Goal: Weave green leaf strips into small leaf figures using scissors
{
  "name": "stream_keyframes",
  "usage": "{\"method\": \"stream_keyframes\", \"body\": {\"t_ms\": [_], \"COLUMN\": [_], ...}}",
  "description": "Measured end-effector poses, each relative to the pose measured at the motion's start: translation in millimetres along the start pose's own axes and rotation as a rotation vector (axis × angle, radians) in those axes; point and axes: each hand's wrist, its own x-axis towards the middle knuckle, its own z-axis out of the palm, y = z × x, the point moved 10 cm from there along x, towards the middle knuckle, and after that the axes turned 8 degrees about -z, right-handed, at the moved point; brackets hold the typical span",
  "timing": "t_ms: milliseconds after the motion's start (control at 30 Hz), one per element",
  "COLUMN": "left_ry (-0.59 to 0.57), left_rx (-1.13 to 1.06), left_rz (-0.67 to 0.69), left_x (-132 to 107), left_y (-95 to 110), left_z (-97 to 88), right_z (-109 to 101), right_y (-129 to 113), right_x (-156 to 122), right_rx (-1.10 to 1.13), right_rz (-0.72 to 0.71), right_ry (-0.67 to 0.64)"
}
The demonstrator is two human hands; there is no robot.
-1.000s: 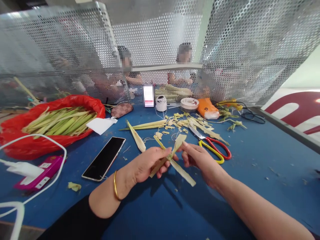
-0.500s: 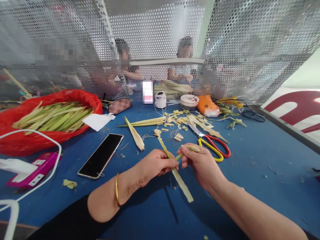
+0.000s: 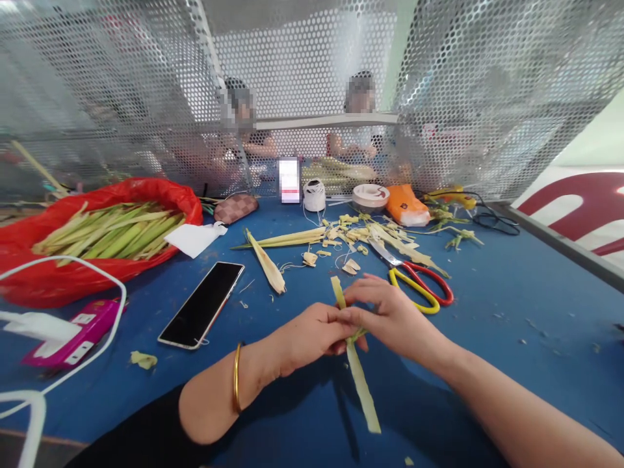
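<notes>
Two-handed, holding a pale green leaf strip [image 3: 363, 393] above the near middle of the blue bench [image 3: 511, 383], pointing one end down toward the near edge and the other up past the fingers. Pinching it near its middle between thumb and fingers of the left grip [image 3: 314, 333]. Curling the right grip [image 3: 390, 315] over the same spot, touching the left one, but hiding the fingertips: cannot be telling whether closing on the strip or only resting against it. Wearing a gold bangle [image 3: 236, 378] on the left wrist. Seeing a pink power strip [image 3: 97, 323] lying at far left, then a dark phone [image 3: 203, 304] lying flat. Having red-and-yellow scissors [image 3: 441, 286] resting just beyond the right grip, pointing toward leaf scraps [image 3: 347, 227]. Also having a red bag [image 3: 195, 207] of leaves standing at left. Farther off, seeing white thread [image 3: 315, 198], a white roll [image 3: 370, 197] and an orange pack [image 3: 405, 203] lining up before a perforated metal screen [image 3: 307, 58], with two people showing behind.
</notes>
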Motion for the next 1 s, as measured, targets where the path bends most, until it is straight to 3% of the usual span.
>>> {"method": "stream_keyframes", "body": {"t_ms": [100, 200, 400, 633, 733, 900, 967, 1000], "left_ry": [0.018, 0.052, 0.104, 0.089, 0.113, 0.193, 0.222, 0.240], "left_rx": [0.087, 0.127, 0.215, 0.219, 0.096, -0.237, -0.335, -0.366], "left_rz": [0.024, 0.046, 0.034, 0.034, 0.033, -0.020, -0.010, -0.001], "left_x": [2, 0, -5, -5, -2, -2, -4, -4], "left_y": [-1, 2, 7, 6, 3, 0, 2, 2], "left_z": [0.0, -2.0, -1.7, 3.1, -1.9, -22.4, -30.7, -34.6], "right_z": [24, 28, 13, 9, 4, -48, -51, -44], "right_y": [24, 34, 36, 35, 41, 8, 10, 15], "right_x": [-10, -14, -18, -19, -16, -11, -10, -9], "right_rx": [0.457, 0.599, 0.545, 0.436, 0.332, -0.118, -0.150, -0.126], "right_rz": [0.289, 0.360, 0.366, 0.317, 0.315, -0.005, 0.029, 0.079], "right_ry": [-0.017, 0.079, 0.295, 0.347, 0.310, 0.468, 0.424, 0.340]}}
